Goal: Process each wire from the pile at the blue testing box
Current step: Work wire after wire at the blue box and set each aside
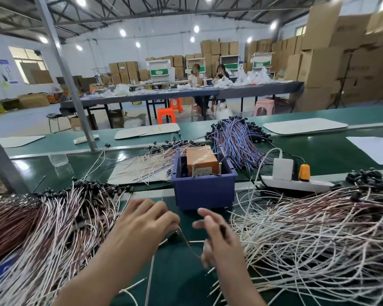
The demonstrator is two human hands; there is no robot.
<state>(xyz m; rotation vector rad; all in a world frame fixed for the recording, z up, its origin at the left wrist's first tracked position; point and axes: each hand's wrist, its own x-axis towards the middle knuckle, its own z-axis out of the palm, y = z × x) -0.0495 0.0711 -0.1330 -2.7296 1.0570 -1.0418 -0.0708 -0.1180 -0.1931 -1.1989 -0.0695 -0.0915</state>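
Observation:
The blue testing box [205, 191] stands on the green bench in front of me, with an orange unit [201, 160] inside it. My left hand [143, 226] hovers just before the box, fingers curled, and pinches one end of a thin brown wire [187, 241]. The wire sags across to my right hand [217, 237], which is blurred and holds the other end with a dark tip. A big pile of brown and white wires [49, 230] lies at my left, and a tangled pile of white wires [318, 237] at my right.
Behind the box lie loose thin wires on a white board [142, 166] and a bundle of blue and purple wires [237, 140]. A white power strip [294, 183] with a white adapter and an orange plug sits right of the box. Other people sit at far tables.

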